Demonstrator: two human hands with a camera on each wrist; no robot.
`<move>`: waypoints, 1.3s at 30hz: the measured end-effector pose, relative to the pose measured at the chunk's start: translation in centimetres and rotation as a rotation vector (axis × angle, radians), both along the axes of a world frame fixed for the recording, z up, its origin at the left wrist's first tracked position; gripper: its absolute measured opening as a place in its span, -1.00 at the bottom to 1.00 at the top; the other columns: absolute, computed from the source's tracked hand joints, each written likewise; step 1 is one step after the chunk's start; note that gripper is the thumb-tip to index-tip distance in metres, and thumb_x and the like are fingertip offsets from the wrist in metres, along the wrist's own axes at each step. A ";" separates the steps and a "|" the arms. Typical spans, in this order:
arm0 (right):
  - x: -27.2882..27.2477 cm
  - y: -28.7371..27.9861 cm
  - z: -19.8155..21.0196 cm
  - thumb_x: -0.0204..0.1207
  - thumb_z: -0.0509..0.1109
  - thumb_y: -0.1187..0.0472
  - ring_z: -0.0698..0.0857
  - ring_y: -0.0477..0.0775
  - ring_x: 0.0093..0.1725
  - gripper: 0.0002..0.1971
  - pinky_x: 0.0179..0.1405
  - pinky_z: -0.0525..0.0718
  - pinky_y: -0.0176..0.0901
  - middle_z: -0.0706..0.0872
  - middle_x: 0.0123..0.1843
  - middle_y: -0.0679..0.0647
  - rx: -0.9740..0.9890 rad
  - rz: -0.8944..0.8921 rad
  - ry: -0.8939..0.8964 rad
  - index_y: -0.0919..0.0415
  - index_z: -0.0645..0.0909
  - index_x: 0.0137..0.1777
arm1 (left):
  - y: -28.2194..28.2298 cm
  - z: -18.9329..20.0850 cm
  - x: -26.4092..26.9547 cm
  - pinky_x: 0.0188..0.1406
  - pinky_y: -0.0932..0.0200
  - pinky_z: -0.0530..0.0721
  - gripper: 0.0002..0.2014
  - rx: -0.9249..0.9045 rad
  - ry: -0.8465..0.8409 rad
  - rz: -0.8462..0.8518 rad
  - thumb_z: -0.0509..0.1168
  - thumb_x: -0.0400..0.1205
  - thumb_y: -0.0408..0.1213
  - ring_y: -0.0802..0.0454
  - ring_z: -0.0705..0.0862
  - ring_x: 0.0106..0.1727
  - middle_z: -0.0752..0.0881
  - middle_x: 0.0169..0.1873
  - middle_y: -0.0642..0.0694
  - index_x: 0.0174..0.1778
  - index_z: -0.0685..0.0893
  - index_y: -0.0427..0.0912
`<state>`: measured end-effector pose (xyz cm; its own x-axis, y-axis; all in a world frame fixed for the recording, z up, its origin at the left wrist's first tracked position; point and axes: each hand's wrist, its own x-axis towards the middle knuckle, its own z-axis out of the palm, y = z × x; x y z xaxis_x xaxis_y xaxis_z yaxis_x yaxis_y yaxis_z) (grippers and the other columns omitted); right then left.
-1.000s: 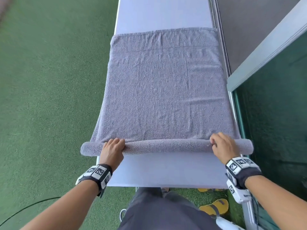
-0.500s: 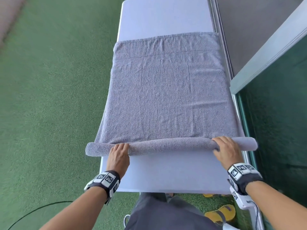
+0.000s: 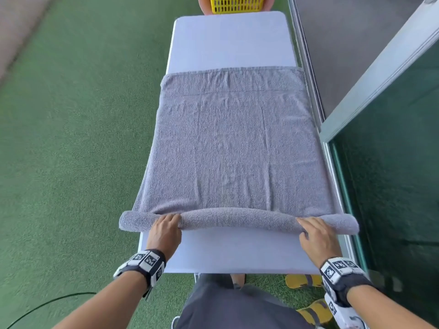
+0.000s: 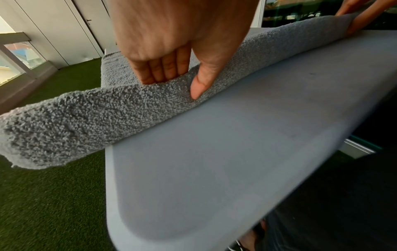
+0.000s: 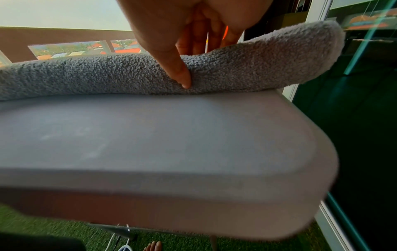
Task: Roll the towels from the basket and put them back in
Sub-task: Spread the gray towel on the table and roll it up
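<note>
Grey terry towel (image 3: 235, 148) spread flat along white table (image 3: 231, 39), near edge already wound into a thin roll w/ both ends overhanging table sides. Soft, limp, prob. light; nap grippy not slippery, so roll sags and bows mid-span between holds, loosens if let go. Best held near each end of roll, thumbs behind, fingers on top, even pressure to keep it straight. Left hand (image 3: 165, 230) clamped on roll toward left end, fingers over top, thumb pressed into near face. Right hand (image 3: 314, 233) same toward right end, thumb dug into pile. Hands well apart. Yellow mesh basket (image 3: 236, 4) beyond far end of table, contents not visible. No brand or readable text on towel; wrist bands w/ b/w square marker patterns only, maybe small print on one, too small to read.
</note>
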<state>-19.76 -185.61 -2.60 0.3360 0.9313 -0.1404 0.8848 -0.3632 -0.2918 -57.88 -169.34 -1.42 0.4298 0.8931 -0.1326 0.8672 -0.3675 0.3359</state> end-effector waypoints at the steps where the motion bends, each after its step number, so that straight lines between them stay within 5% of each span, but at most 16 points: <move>1: -0.2 -0.5 0.1 0.30 0.49 0.43 0.69 0.13 0.07 -0.61 0.21 0.64 0.07 0.78 0.02 0.07 0.002 0.000 0.009 0.26 0.74 0.17 | -0.7 -0.1 -0.4 0.01 -0.03 0.71 -0.69 -0.011 -0.015 0.003 0.47 0.33 -0.61 -0.14 0.77 -0.06 0.80 -0.09 -0.20 -0.04 0.75 -0.29; 7: -0.2 -1.6 1.1 0.42 0.42 0.36 0.70 0.11 0.14 -0.68 0.29 0.59 0.07 0.78 0.12 0.08 -0.070 0.032 -0.022 0.25 0.73 0.19 | -3.0 0.5 -2.2 -0.01 -0.03 0.71 -0.74 -0.087 -0.008 -0.031 0.49 0.38 -0.52 -0.09 0.76 -0.07 0.81 -0.10 -0.15 -0.04 0.77 -0.24; 12: 1.1 1.9 1.6 0.54 0.25 0.36 0.61 0.11 0.23 -0.60 0.27 0.53 -0.04 0.66 0.22 0.00 -0.301 0.044 0.014 0.07 0.63 0.33 | -0.1 0.7 -1.1 -0.16 0.03 0.76 -0.78 -0.188 0.002 -0.025 0.27 0.56 -0.58 0.04 0.66 -0.29 0.74 -0.25 -0.08 -0.15 0.78 -0.23; 15: 1.7 3.6 1.9 0.47 0.34 0.35 0.59 0.12 0.04 -0.69 -0.05 0.59 -0.03 0.51 0.00 -0.01 -0.319 -0.007 0.006 -0.02 0.59 0.13 | 0.6 0.6 -0.8 -0.09 -0.01 0.69 -0.77 -0.116 0.043 0.001 0.30 0.51 -0.59 -0.01 0.59 -0.17 0.67 -0.17 -0.05 -0.07 0.71 -0.19; 17: 2.0 4.3 2.1 0.40 0.39 0.35 0.55 0.12 0.02 -0.72 -0.09 0.48 -0.08 0.46 -0.07 -0.04 -0.316 -0.013 -0.066 -0.06 0.47 -0.06 | 0.7 0.5 -0.8 -0.08 0.01 0.61 -0.75 -0.051 0.075 0.018 0.34 0.44 -0.59 -0.03 0.54 -0.14 0.61 -0.16 -0.04 -0.09 0.61 -0.17; 21: 1.6 4.2 1.8 0.29 0.35 0.55 0.49 0.11 -0.24 -0.53 -0.30 0.41 -0.08 0.38 -0.31 -0.11 -0.251 0.032 -0.009 -0.04 0.24 -0.39 | -0.5 -0.4 -0.1 -0.28 0.15 0.50 -0.74 -0.014 0.042 0.023 0.36 0.40 -0.65 0.04 0.43 -0.29 0.58 -0.29 -0.07 -0.22 0.54 -0.20; 25: 1.1 2.0 2.0 0.49 0.34 0.30 0.56 0.03 0.06 -0.83 0.11 0.57 -0.12 0.58 0.04 -0.03 -0.229 0.126 -0.024 0.11 0.56 0.05 | -3.3 -0.4 -0.4 -0.12 0.05 0.63 -0.61 0.008 0.011 0.034 0.16 0.28 -0.62 -0.03 0.44 -0.11 0.60 -0.12 -0.12 -0.01 0.56 -0.24; 27: 1.5 1.3 2.1 0.44 0.45 0.20 0.60 0.05 0.19 -0.67 0.26 0.59 -0.07 0.61 0.15 0.00 -0.262 0.142 -0.014 0.16 0.57 0.20 | -3.8 -0.4 -0.9 0.02 0.00 0.68 -0.48 -0.003 -0.007 -0.003 0.30 0.22 -0.67 -0.07 0.49 0.00 0.64 0.00 -0.17 0.12 0.57 -0.31; 29: 1.7 1.2 1.9 0.29 0.58 0.28 0.66 0.12 0.14 -0.58 0.21 0.64 0.01 0.67 0.11 0.04 -0.250 0.159 -0.025 0.21 0.63 0.17 | -3.2 -0.9 -1.1 0.09 -0.02 0.71 -0.45 0.000 0.000 -0.010 0.37 0.25 -0.72 -0.12 0.57 0.05 0.67 0.05 -0.21 0.18 0.58 -0.34; 32: 1.8 1.7 1.6 0.17 0.59 0.39 0.70 0.18 -0.02 -0.60 0.03 0.70 0.10 0.75 -0.01 0.11 -0.219 0.164 -0.079 0.26 0.71 0.06 | -1.6 -0.9 -0.7 -0.07 -0.01 0.74 -0.54 -0.034 -0.003 0.005 0.36 0.27 -0.77 -0.12 0.67 -0.07 0.73 -0.09 -0.19 0.04 0.65 -0.30; 39: 2.8 4.9 3.4 0.43 0.26 -0.01 0.55 -0.05 0.05 -0.93 -0.03 0.30 -0.05 0.66 -0.08 -0.20 -0.404 0.131 -0.188 -0.16 0.57 -0.14 | 2.2 1.1 0.6 -0.08 0.05 0.63 -0.70 -0.153 0.110 -0.030 0.21 0.42 -0.66 -0.14 0.67 -0.11 0.74 -0.18 -0.18 -0.07 0.71 -0.30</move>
